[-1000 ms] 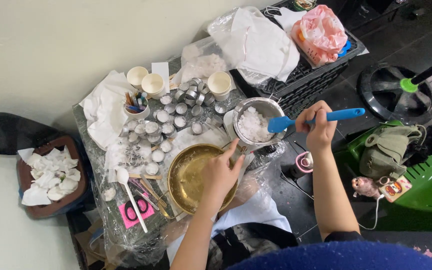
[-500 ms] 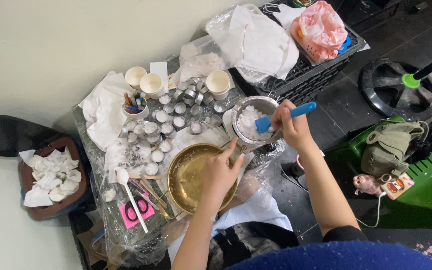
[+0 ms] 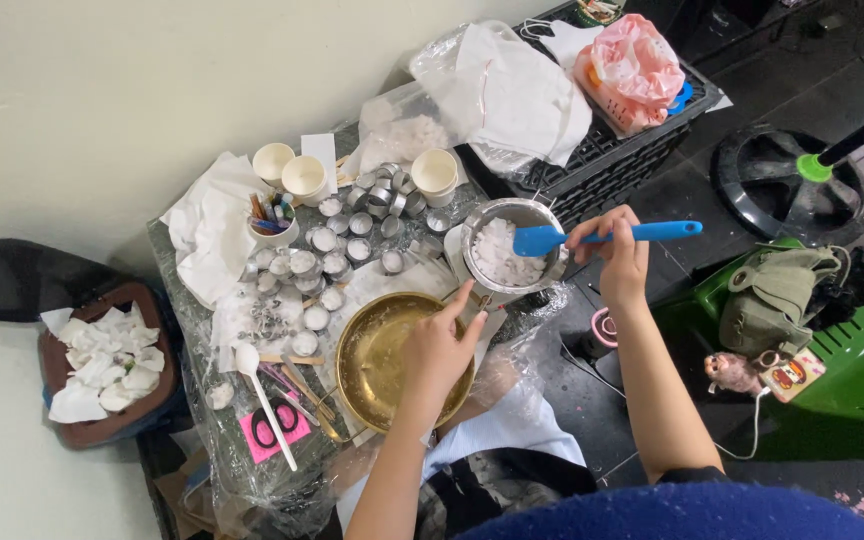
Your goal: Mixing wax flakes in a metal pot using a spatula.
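Note:
My right hand is closed around the handle of a blue spatula, and the blade sits over the right rim of a steel pot. The pot holds white wax-like flakes. My left hand rests over a brass bowl. Its fingers reach up to the pot's short handle and appear to grip it. The brass bowl looks empty and shiny inside.
Several small tin cups and paper cups crowd the plastic-covered table. A white spoon and scissors on a pink card lie front left. A black crate with bags stands behind. A brown bowl of paper scraps is left.
The right hand pushed the spatula deep into the pot half a second ago, then drew it back right, so the blade now sits at the pot's right rim. The left hand stayed put.

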